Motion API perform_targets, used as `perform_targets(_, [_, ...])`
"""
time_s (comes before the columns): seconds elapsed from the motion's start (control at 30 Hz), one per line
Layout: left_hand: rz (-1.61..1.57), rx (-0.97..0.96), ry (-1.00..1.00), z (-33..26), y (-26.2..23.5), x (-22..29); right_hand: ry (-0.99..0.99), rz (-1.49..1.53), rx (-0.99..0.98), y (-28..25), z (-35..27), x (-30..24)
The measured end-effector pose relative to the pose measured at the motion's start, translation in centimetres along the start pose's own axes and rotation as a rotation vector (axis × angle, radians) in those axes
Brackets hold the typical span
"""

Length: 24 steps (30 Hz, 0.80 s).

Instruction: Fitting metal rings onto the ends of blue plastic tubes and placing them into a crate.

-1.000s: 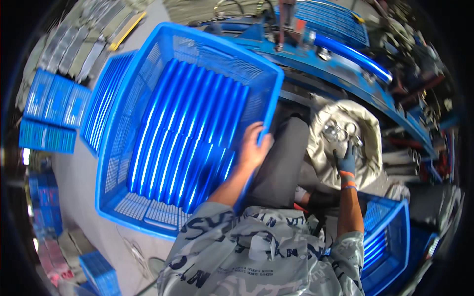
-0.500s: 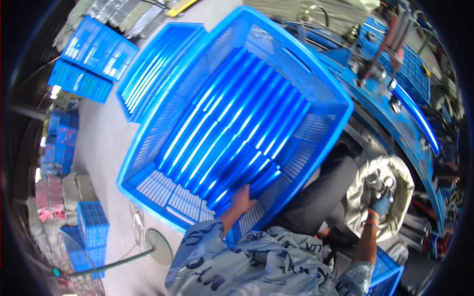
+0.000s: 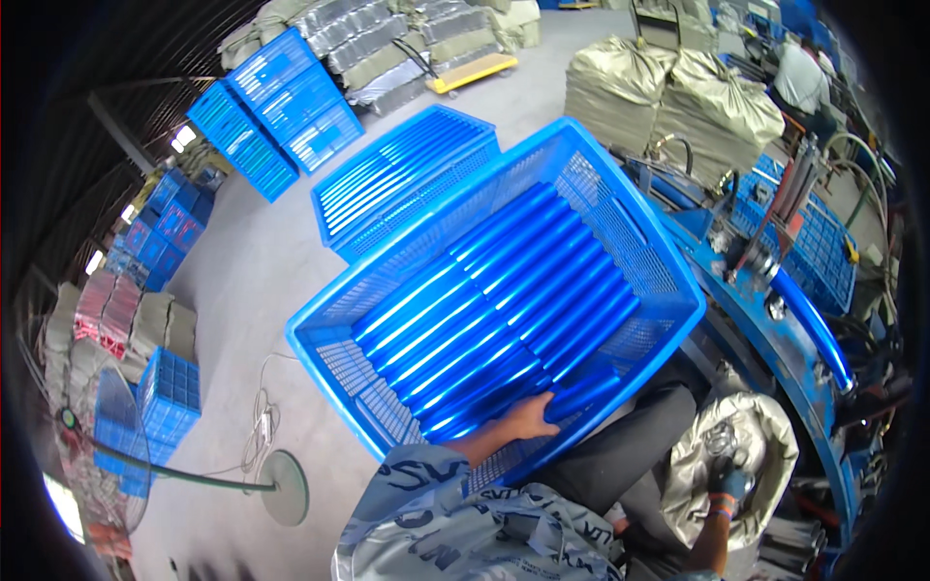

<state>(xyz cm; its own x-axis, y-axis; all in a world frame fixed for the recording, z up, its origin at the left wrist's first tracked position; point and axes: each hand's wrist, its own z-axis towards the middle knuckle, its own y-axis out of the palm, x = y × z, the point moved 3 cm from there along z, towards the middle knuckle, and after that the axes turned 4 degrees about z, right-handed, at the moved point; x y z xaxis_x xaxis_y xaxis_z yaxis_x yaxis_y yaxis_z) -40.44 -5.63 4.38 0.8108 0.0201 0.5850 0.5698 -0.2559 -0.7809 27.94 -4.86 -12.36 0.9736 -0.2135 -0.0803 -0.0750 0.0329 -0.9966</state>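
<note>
Pale concrete floor (image 3: 242,300) spreads through a workshop, and a large blue crate (image 3: 644,223) stands in the middle of it all, tilted in view. Taking that crate as the clock's centre, a yellow cart (image 3: 472,73) sits near 12 o'clock, covered stacks (image 3: 620,102) at 1, and a co-worker (image 3: 802,77) far off near 2. At 11, just beside the crate, is a smaller blue crate (image 3: 436,198) of similar tubes; a round fan base (image 3: 284,487) rests at 8. A blue machine frame (image 3: 760,353) curves past 3 o'clock, a single tube (image 3: 814,329) beside it.

Shiny blue tubes (image 3: 523,261) lie side by side in rows inside the large crate. Over them at about 5 o'clock is the bare left hand (image 3: 529,417), thumb apart from its fingers; whether it grips a tube, I cannot tell. At 4 o'clock, the gloved right hand (image 3: 731,478) reaches into an open beige sack (image 3: 690,455), its fingers beside shiny round pieces (image 3: 719,441); its grip is also impossible to make out.
</note>
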Motion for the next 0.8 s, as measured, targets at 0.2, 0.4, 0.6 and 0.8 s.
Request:
perform_targets(0.2, [-0.15, -0.03, 0.132, -0.1, -0.9, 11.0, 0.023, -0.037, -0.047, 0.5, -2.7, 2.7])
perform_targets(0.4, [-0.196, -0.023, 0.28, -2.4, 1.3, 15.8, 0.001, 0.033, -0.249, -2.9, -4.2, -0.1])
perform_targets(0.6, [-0.024, -0.005, 0.4, -3.0, 4.2, 17.2, 0.07, 0.103, -0.123, -5.5, -7.2, -2.2])
perform_targets(0.8, [0.026, -0.011, 0.398, -2.4, 3.5, 18.5, 0.056, 0.248, -0.103, -5.9, -8.7, -2.7])
